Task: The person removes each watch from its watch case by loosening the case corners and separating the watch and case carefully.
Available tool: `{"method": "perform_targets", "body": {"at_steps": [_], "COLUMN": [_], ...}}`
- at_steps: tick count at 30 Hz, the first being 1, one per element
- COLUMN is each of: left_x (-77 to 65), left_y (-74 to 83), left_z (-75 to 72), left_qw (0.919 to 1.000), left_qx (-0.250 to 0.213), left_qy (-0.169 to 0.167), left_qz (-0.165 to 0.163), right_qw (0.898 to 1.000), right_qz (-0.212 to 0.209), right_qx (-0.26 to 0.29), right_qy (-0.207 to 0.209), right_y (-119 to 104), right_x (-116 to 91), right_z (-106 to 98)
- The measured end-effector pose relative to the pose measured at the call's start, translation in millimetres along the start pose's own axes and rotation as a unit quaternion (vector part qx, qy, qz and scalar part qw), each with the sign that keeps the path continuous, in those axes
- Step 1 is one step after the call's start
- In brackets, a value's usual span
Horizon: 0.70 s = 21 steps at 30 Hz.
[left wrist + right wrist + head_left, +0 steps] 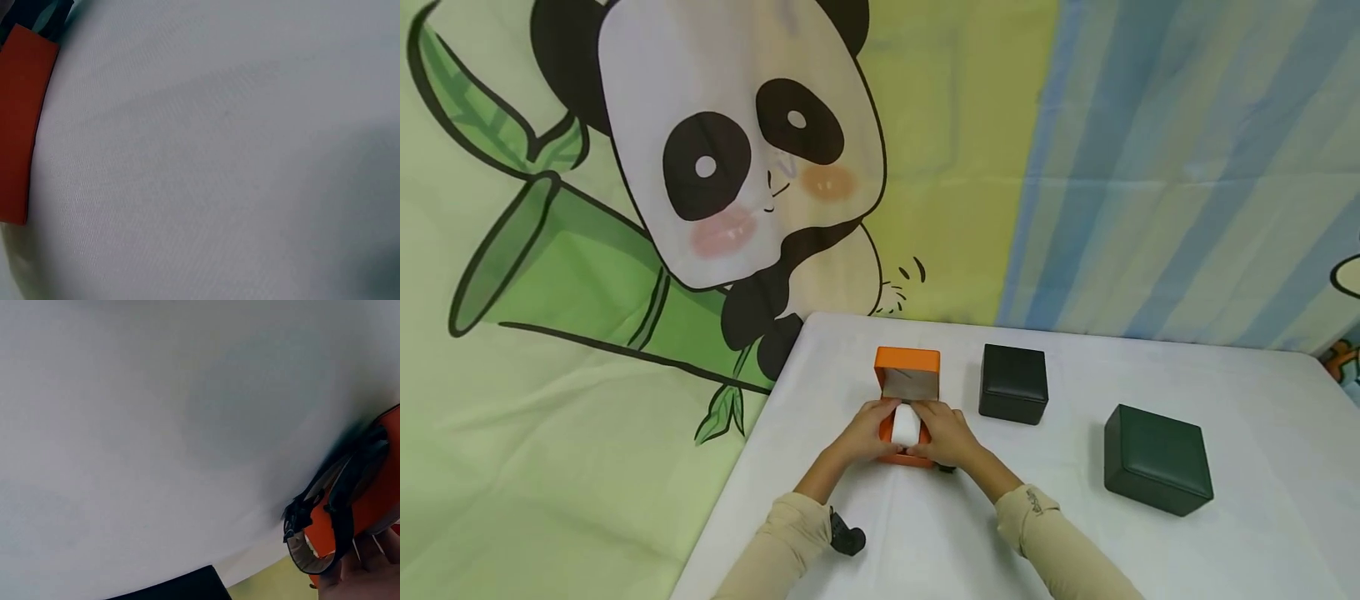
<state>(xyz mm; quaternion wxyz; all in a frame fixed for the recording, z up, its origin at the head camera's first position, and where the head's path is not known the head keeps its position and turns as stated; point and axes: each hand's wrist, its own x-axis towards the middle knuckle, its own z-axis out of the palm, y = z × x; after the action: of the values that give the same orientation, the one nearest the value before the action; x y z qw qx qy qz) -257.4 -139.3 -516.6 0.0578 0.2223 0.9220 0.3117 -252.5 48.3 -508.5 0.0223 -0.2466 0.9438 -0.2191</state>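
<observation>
An orange box (907, 357) stands on the white table with its lid raised, showing a grey lining. Inside its lower part is a white cushion (906, 427). My left hand (865, 431) holds the cushion from the left side, thumb near the front and fingers near the back. On the opposite side my right hand (950, 435) holds it likewise. A dark-strapped watch (342, 515) stands beside the box, its strap curved into a loop; in the head view my right hand mostly hides it. The left wrist view catches the orange box (24, 125) at its edge.
A black box (1013, 383) lies closed to the right of the orange one. Farther right and nearer sits a closed dark green box (1157, 458). Behind the table (1075, 533) hangs a cloth printed with a panda (737, 142). A black device (847, 535) is by my left wrist.
</observation>
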Motion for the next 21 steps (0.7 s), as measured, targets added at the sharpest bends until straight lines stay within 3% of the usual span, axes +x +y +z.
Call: {"method": "perform_targets", "body": {"at_steps": [5,9,14,18,21], "left_x": [-1.3,-3.8,-17.0,-26.6,-28.5], "left_y": [4.7,1.8,-9.3,-16.8,-23.7], "left_z": [2.1,2.9,8.9,20.7,32.8], "left_qw": [0.9995,0.9996,0.9961,0.9912,0.9914], "left_qx": [0.026,0.003,-0.067,-0.112,-0.115], "left_qy": [0.009,0.023,0.048,0.025,0.011], "left_qz": [-0.013,-0.018,-0.033,-0.067,-0.062], "right_qw": [0.999,0.998,0.997,0.996,0.996], "right_qz": [0.009,0.026,0.038,0.050,0.042], "right_qx": [-0.035,-0.051,-0.059,-0.066,-0.071], "right_qy": [0.016,0.004,-0.023,-0.031,-0.036], "right_y": [-5.9,-12.5,-19.7,-20.4,-17.4], "right_x": [1.3,4.3,5.4,1.5,-2.2], "right_z": [6.0,4.6,0.7,-3.3,-5.9]}}
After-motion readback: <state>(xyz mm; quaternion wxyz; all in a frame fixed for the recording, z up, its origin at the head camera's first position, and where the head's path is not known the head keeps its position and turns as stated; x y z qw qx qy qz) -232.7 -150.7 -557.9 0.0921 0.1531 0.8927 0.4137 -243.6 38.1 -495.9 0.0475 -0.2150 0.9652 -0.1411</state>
